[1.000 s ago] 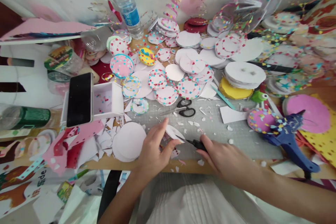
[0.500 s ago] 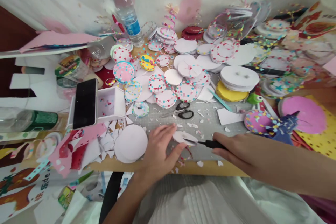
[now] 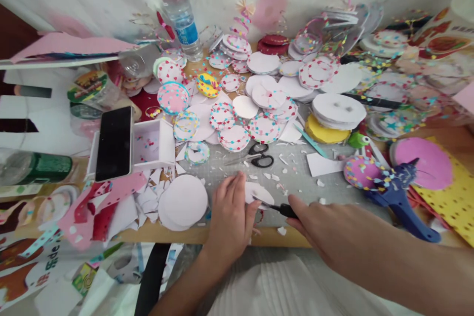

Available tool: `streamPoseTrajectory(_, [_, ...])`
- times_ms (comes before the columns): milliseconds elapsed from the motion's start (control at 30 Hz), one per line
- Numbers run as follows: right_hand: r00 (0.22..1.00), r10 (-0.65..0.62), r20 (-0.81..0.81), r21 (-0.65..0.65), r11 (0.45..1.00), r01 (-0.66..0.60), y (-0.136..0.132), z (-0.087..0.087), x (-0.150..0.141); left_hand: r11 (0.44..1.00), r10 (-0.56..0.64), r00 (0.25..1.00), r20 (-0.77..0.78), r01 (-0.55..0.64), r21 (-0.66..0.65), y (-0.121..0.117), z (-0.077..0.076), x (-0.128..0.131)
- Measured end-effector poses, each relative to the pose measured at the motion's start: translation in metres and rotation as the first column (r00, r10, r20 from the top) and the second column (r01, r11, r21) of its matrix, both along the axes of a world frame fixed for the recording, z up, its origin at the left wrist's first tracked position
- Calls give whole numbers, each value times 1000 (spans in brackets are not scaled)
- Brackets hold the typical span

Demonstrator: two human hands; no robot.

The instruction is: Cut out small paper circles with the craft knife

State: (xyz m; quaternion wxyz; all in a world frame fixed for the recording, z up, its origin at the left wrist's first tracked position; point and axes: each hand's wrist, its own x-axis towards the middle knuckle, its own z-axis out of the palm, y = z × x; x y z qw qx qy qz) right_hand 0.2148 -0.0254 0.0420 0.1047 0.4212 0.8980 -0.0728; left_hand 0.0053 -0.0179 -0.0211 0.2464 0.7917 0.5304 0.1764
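A small white paper disc (image 3: 262, 191) lies over the grey cutting mat (image 3: 292, 177) near the table's front edge. My left hand (image 3: 229, 210) steadies its left side, fingers stretched forward and thumb along the near edge. In my right hand (image 3: 309, 217) is a black-handled craft knife (image 3: 283, 209), its thin blade slanting left onto the disc, close to my left thumb. Just beyond the disc lie black-handled scissors (image 3: 261, 156). A stack of larger white paper discs (image 3: 185, 201) sits left of my left hand.
Decorated paper discs (image 3: 234, 137) crowd the table beyond the scissors. A water bottle (image 3: 187, 34) stands at the back. On the left, a phone (image 3: 114, 143) rests across a white box (image 3: 155, 143). A blue glue gun (image 3: 407, 202) lies right, beyond my right forearm. Paper scraps (image 3: 148, 197) litter the left.
My right hand and the knife have shifted left and slightly down, with the blade further across the disc. The view has moved slightly, showing more of the glue gun.
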Motion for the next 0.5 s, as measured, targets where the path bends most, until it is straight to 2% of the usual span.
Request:
streamPoseTrajectory(267, [993,-109,34,38,993,108,-12,-22,7,999,-14,1000,9,14,45,5,-2,0])
streamPoseTrajectory(400, [991,-112,69,41,993,109,-6,-36,1,999,6,1000,-3,-6,35,6,-4,-1])
streamPoseTrajectory(500, [995,-94,27,15,995,94,2,-41,2,1000,20,1000,16,-20,-11,6,-3,-7])
